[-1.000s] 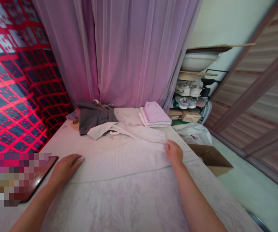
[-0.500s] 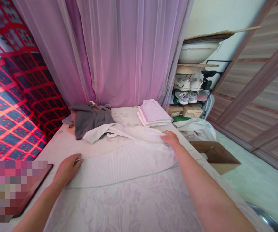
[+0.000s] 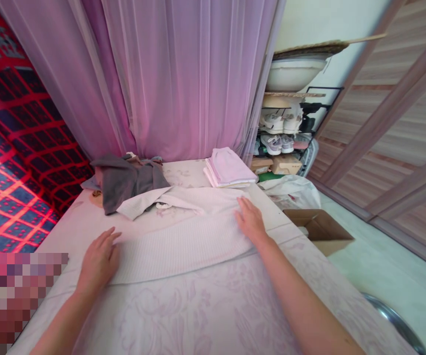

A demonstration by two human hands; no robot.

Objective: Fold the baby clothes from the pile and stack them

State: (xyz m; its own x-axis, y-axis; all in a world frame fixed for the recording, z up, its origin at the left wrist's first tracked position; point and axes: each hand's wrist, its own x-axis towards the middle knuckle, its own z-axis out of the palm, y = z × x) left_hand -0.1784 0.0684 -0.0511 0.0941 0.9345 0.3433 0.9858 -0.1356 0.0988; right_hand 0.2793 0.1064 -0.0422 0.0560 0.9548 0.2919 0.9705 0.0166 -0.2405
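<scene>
We are recording a white ribbed knit garment (image 3: 181, 249) lying flat on a floral bedspread (image 3: 198, 320), its long axis running across the bed, left to right in the head view. We are finding the left hand (image 3: 99, 261) at the garment's near left edge and the right hand (image 3: 250, 222) on its far right part, so the knit lies between them, ahead of both wrists. Neither grip is clenched: both are released, fingers spread, holding no fold of cloth. We are also logging a grey garment (image 3: 129, 182) bunched just beyond the knit, folded pale pink clothes (image 3: 229, 167) beyond the right hand, and a cardboard box (image 3: 318, 229) beside the bed.
</scene>
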